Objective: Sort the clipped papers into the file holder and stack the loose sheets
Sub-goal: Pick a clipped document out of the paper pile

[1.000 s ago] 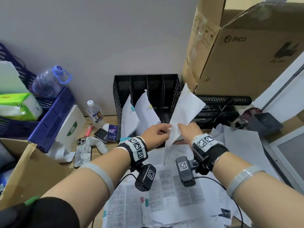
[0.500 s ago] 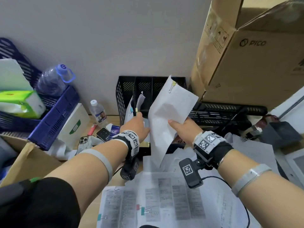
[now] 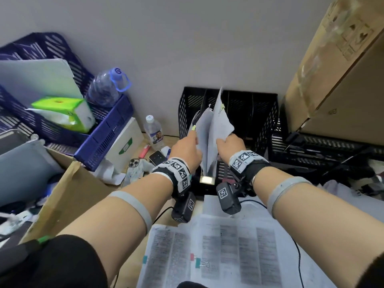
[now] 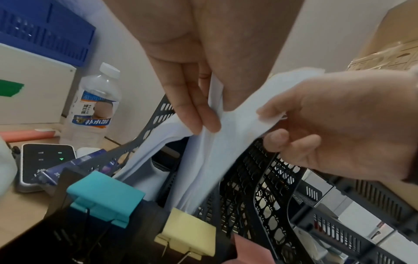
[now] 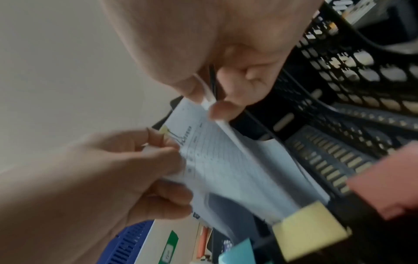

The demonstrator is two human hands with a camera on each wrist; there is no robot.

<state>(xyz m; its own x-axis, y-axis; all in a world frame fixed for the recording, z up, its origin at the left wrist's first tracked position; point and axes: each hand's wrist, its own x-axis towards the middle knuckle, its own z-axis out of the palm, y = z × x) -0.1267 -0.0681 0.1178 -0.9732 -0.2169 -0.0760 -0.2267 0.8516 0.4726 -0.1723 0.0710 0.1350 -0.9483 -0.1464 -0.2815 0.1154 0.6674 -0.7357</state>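
A white bundle of clipped papers (image 3: 219, 123) with a yellow clip at its top stands edge-on in the black mesh file holder (image 3: 255, 117). It sits in the slot behind the yellow tag (image 3: 206, 179). My right hand (image 3: 229, 143) pinches its near edge between thumb and finger (image 5: 210, 101). My left hand (image 3: 186, 147) pinches the same papers from the left (image 4: 199, 116). Another clipped bundle (image 3: 202, 125) leans beside it in the holder. Printed sheets (image 3: 228, 256) with green and pink clips lie on the table in front.
Teal (image 4: 104, 194), yellow and pink tags mark the holder's front. A water bottle (image 3: 153, 132), a phone and a white box stand to the left, beside blue baskets (image 3: 104, 132). A cardboard box (image 3: 342, 80) and a black tray (image 3: 322, 150) crowd the right.
The bundle, held up flat before, has turned edge-on and gone down into the holder. Both hands have moved forward with it, and my left hand is back on the papers.
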